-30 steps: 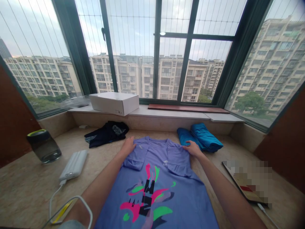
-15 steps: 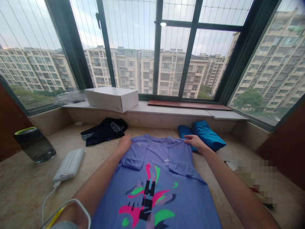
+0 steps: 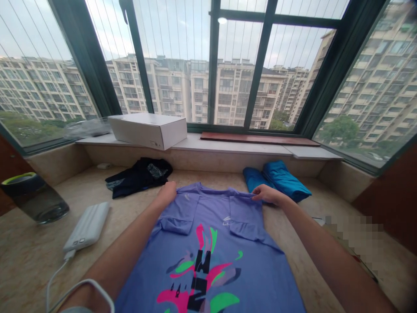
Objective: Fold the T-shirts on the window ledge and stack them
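Note:
A purple T-shirt [image 3: 215,243] with a pink, green and black print lies front up on the stone counter, its collar at the far end. Both sleeves are folded inward over the chest. My left hand [image 3: 168,192] is closed on the shirt's far left shoulder corner. At the far right shoulder corner, my right hand [image 3: 267,194] pinches the fabric between thumb and fingers. The shirt's lower end runs out of view at the bottom.
Dark folded clothing [image 3: 140,177] lies beyond my left hand, rolled blue clothing [image 3: 283,180] beyond my right. A white power bank [image 3: 87,228] with a cable and a dark bottle [image 3: 35,199] stand left. A white box [image 3: 148,130] rests on the windowsill [image 3: 228,147].
Both hands keep hold of the shirt's shoulder corners and have hardly moved. The view has tipped slightly downward, and things at the left sit nearer the frame's edge.

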### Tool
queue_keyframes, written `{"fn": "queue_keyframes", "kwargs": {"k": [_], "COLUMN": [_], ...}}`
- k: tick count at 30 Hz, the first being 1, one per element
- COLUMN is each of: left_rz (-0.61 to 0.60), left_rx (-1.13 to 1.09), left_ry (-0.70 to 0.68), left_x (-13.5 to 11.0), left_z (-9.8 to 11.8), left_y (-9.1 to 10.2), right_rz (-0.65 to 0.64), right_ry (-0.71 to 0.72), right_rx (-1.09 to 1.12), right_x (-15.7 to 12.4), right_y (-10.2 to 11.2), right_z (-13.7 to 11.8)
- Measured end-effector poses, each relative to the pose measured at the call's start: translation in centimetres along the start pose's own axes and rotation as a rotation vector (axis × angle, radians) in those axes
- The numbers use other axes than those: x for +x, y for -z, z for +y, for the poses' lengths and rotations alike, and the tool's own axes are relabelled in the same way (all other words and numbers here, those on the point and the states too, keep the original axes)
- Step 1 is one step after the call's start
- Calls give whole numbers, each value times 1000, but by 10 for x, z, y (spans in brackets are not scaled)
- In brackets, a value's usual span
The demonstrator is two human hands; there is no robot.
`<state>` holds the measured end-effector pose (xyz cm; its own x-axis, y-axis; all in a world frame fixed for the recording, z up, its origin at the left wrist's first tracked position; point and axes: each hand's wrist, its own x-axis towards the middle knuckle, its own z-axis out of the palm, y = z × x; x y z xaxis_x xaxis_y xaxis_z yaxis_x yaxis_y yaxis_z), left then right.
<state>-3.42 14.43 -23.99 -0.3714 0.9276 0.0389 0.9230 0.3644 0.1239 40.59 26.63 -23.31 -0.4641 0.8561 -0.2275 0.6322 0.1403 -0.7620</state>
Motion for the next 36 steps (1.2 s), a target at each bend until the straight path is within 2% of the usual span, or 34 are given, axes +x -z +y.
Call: {"fn": "queue_keyframes", "kwargs": {"k": [4,7,11,14,16,17,19,22,24,27,29,30,34,36], "left_rz": [70,161,357,527,617,632,547,184,-36,-220,-263,-255,-65,-24], "left_rx": [-73,-151,-265,-333,-413,-470,-581,-575,-449,-261,-206,-192,-100,-21], "left_ry": [-57,-75,-44,-44,-106,-172,-366,-630,-713,-769,-781,-770,-647,-578], "left_x": [-2,6,30,35,23,14,-12,-55,-80,-105,-111,-110,-89,-73], "left_z": [-4,-4,8,16,13,9,-7,-36,-54,-71,-72,-69,-38,-18], "left_y": [2,12,48,80,93,95,92,79,72,70,70,70,58,46], "right_rz": [44,152,428,603,603,558,405,134,-19,-216,-289,-281,-38,28], "right_ry": [67,96,167,267,377,433,501,459,423,378,363,364,390,365], "right_rx": [41,65,98,132,150,144,88,-75,-192,-345,-384,-390,-523,-616], "right_x": [1,12,33,31,15,3,-27,-75,-102,-127,-130,-127,-90,-67], "right_y": [-5,-1,31,60,68,67,57,31,16,5,4,5,2,-6], "right_z": [-1,-6,-32,-54,-61,-60,-50,-22,-3,12,12,9,-8,-13]}}
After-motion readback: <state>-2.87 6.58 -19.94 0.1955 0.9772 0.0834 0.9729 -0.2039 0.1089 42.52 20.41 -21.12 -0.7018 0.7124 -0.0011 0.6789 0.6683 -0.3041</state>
